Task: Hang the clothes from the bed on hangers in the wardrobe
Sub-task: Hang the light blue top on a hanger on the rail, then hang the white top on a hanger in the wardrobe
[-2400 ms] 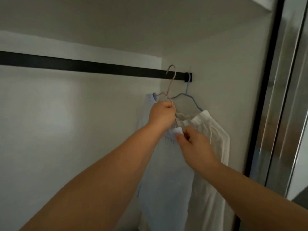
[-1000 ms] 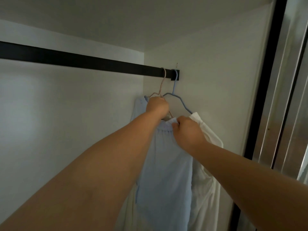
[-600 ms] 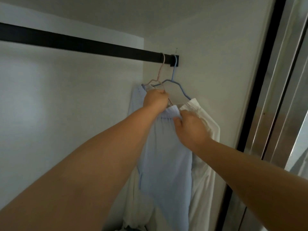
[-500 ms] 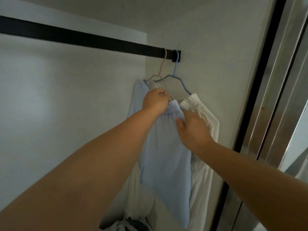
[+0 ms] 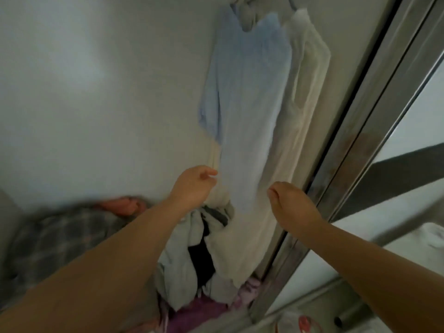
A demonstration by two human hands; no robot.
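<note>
A light blue garment (image 5: 247,97) hangs down inside the wardrobe, with a white garment (image 5: 305,92) hanging just to its right. Their hangers and the rail are cut off at the top edge. My left hand (image 5: 194,186) is low, by the blue garment's lower left edge, fingers loosely curled and holding nothing. My right hand (image 5: 290,205) is beside the garment's lower right, fingers loosely curled and holding nothing. The view is blurred by motion.
A heap of clothes (image 5: 199,255) lies on the wardrobe floor below the hanging garments. A grey plaid fabric (image 5: 57,236) with an orange item (image 5: 120,205) lies at lower left. The metal sliding door frame (image 5: 348,140) runs along the right.
Both hands have let go of the hanger and the blue garment's top and dropped to its lower end. The camera has tilted down, so the rail has left the view.
</note>
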